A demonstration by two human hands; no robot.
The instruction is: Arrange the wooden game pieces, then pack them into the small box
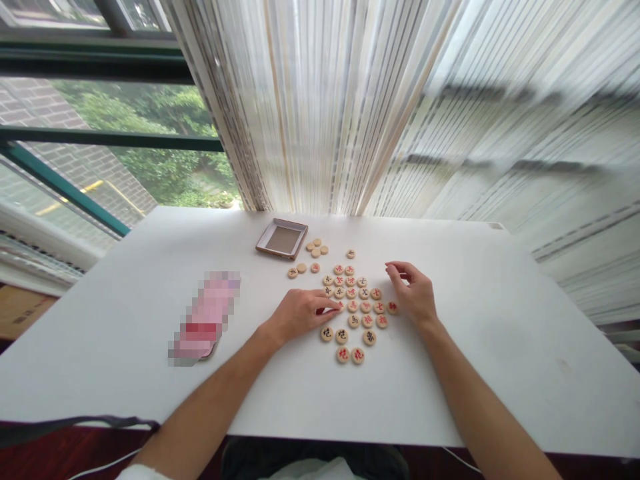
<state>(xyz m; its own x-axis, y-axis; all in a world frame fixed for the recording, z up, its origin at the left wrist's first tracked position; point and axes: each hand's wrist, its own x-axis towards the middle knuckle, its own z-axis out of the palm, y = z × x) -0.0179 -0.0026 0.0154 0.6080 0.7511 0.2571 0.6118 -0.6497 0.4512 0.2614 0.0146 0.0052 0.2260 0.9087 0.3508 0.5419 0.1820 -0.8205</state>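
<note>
Daylight is coming through the window (113, 138) and striped curtain (320, 100), lighting the white tabletop (280, 400) softly, while the curtain's right side is blurring, wide-angle edges are stretching, and pixelation is masking a pink item (210, 310).

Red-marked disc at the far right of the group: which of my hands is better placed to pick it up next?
Probably your right hand: it is right beside that disc, and no piece shows in its grasp. Your left hand is farther away, its fingertips at another disc.
</note>
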